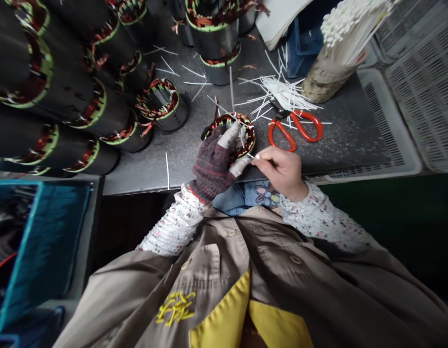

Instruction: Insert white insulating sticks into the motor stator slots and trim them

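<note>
This is an electric-motor winding workshop: black steel motor stators (pixel 162 106) with copper windings stand in rows on a speckled grey workbench (pixel 336 125), beside grey perforated plastic crates (pixel 423 92).

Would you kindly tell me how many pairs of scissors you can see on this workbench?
1: a pair of red-handled scissors lies on the grey bench, among loose white strips. Others could be hidden.

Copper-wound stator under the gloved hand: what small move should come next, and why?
Probably guide the white strip pinched by the right hand toward the copper-wound stator. Its tip points at the windings, the gloved left hand appears to be steadying the stator, and other white strips already stand in it.
</note>
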A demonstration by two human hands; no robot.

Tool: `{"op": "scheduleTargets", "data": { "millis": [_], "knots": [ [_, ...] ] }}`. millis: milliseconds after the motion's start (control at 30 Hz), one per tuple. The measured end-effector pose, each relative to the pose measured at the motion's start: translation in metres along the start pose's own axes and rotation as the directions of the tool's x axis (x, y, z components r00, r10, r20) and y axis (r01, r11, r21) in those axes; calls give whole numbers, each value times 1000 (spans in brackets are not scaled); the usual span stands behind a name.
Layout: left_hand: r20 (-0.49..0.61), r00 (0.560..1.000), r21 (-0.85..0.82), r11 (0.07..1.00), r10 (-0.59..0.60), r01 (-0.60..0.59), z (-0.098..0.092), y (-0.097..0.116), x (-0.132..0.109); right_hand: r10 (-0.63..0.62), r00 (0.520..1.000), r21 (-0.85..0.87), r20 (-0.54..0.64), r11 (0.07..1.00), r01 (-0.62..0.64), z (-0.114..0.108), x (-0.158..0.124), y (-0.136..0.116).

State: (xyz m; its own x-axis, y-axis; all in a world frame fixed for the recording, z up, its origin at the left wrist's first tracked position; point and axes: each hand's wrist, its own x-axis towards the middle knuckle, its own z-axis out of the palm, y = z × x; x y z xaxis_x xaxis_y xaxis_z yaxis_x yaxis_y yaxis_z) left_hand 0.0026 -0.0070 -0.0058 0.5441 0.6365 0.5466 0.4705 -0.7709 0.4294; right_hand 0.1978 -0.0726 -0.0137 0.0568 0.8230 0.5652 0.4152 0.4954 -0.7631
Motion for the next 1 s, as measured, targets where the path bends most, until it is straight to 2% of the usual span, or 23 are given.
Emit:
{"op": "scheduleTargets", "data": {
  "millis": [67, 133, 267, 400, 567, 700, 767, 833, 900, 933, 1000],
  "knots": [
    [-21, 995, -145, 985, -100, 96, 1, 3, 0, 91, 996, 65, -7, 994, -91, 6, 4, 2],
    [-28, 992, -216, 970, -124, 115, 0, 6, 2, 137, 990, 91, 22, 986, -138, 5, 6, -1],
    [-53, 997, -205, 978, -58, 46, -4, 7, 8, 99, 989, 41, 109, 994, -104, -6, 8, -14],
    [-47, 998, -190, 981, -39, 30, -5, 5, 8, 15, 997, -99, 71, 995, -8, -4, 13, -14],
    [-62, 998, -197, 980, 23, -35, -4, 2, 8, 42, 997, -221, 68, 975, -26, 7, 19, 3],
    [-79, 994, -180, 980, 74, -87, -6, 2, 10, 56, 994, -231, 98, 972, -32, 7, 24, -3],
    [-48, 996, -111, 990, 77, -82, -7, 4, 10, 74, 981, -186, 180, 982, -40, -1, 26, -17],
    [6, 999, -37, 998, 50, -49, -8, 6, 11, 87, 962, -2, 257, 996, -89, -15, 29, -36],
    [56, 998, -4, 1000, 4, -4, -9, 8, 12, 81, 973, 200, 215, 972, -125, -31, 33, -54],
    [76, 997, -1, 1000, -10, 10, -9, 8, 12, 84, 982, 239, 168, 963, -123, -38, 35, -60],
    [85, 996, 1, 1000, -16, 16, -8, 7, 12, 79, 991, 152, 107, 984, -95, -42, 39, -63]
  ]
}}
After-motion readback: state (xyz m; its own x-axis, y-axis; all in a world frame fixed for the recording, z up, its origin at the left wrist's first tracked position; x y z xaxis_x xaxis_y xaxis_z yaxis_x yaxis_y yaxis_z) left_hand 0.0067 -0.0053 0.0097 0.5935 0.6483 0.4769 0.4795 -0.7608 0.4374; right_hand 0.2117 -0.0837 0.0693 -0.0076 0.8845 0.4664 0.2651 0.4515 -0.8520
